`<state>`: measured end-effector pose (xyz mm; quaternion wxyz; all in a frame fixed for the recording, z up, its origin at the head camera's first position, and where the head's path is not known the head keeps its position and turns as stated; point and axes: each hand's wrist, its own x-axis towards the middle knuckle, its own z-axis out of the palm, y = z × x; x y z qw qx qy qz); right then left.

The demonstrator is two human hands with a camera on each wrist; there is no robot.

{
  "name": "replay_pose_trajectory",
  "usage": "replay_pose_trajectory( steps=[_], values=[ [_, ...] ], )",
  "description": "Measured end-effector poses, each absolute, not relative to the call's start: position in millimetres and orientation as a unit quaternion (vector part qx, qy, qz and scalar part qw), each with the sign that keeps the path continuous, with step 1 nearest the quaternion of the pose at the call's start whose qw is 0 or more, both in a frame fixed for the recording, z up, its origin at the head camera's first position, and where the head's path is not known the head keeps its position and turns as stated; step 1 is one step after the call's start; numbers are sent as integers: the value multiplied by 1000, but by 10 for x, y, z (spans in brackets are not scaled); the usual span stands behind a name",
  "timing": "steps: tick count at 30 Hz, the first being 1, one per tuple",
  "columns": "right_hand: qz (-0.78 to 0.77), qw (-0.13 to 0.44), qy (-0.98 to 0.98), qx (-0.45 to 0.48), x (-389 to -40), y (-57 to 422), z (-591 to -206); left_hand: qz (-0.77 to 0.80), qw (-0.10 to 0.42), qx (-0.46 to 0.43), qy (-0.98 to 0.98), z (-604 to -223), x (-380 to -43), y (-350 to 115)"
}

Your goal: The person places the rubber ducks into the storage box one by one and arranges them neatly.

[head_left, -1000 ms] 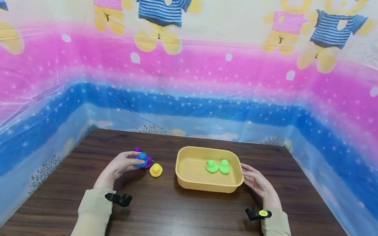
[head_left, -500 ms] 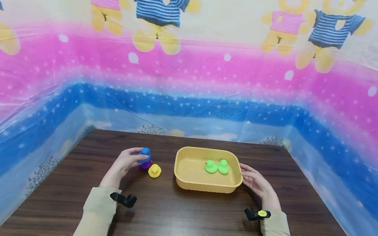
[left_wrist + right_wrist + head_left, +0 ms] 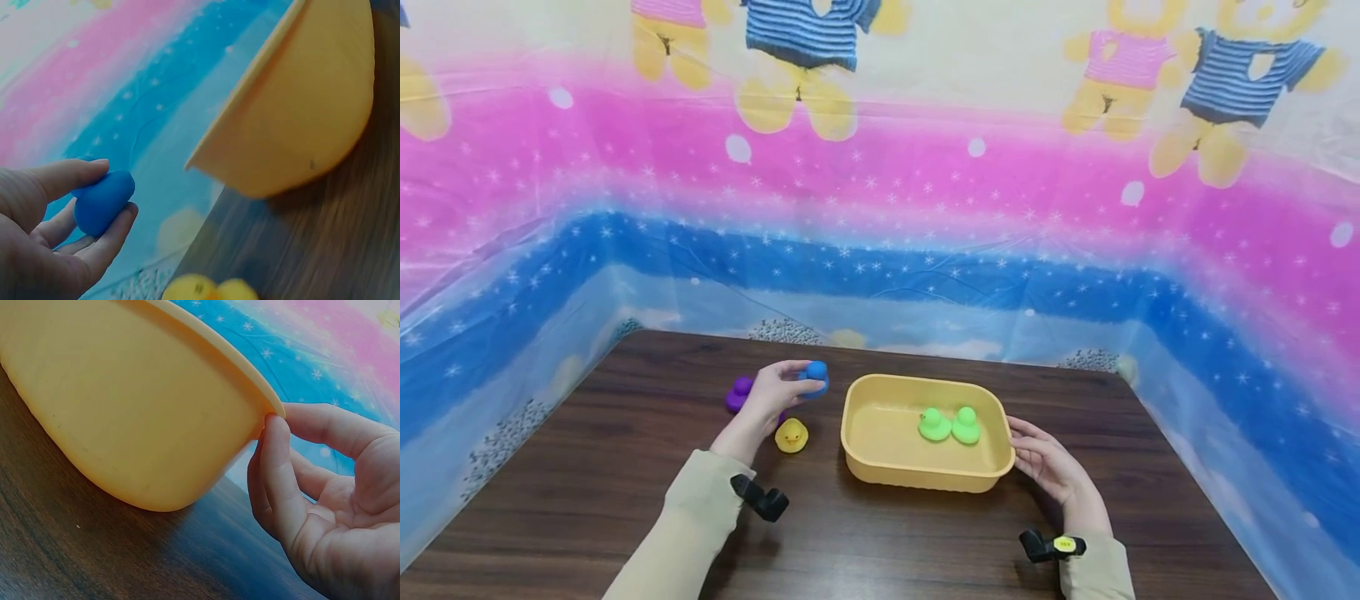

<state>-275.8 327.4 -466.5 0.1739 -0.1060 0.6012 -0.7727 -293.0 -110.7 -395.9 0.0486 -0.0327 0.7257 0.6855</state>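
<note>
My left hand (image 3: 775, 392) pinches a blue toy duck (image 3: 816, 379) between thumb and fingers, raised above the table just left of a yellow plastic basin (image 3: 917, 477). In the left wrist view the blue duck (image 3: 105, 203) is between the fingertips, apart from the basin's wall. Two green toy ducks, one at the left (image 3: 935, 425) and one at the right (image 3: 966, 426), sit inside the basin. My right hand (image 3: 1056, 467) touches the basin's right end from outside; in the right wrist view its fingertips rest at the rim (image 3: 240, 365), fingers only slightly bent.
A yellow toy duck (image 3: 792, 436) stands on the dark wooden table (image 3: 865, 550) below my left hand. Purple toy ducks (image 3: 741, 392) lie to its left and behind, one mostly hidden by the hand. A patterned cloth (image 3: 887, 208) surrounds the table's back and sides.
My left hand has carried the blue duck from above the purple ducks to the right and farther back, nearer the basin. My right hand and the basin stay in place.
</note>
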Motion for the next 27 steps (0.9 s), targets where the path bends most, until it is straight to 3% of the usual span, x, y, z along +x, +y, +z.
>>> replay_pose_trajectory(
  steps=[27],
  values=[
    [-768,166,613,-85,-2770,3253,-4650,646,84,1,759,-4059,-3133,-119]
  ],
)
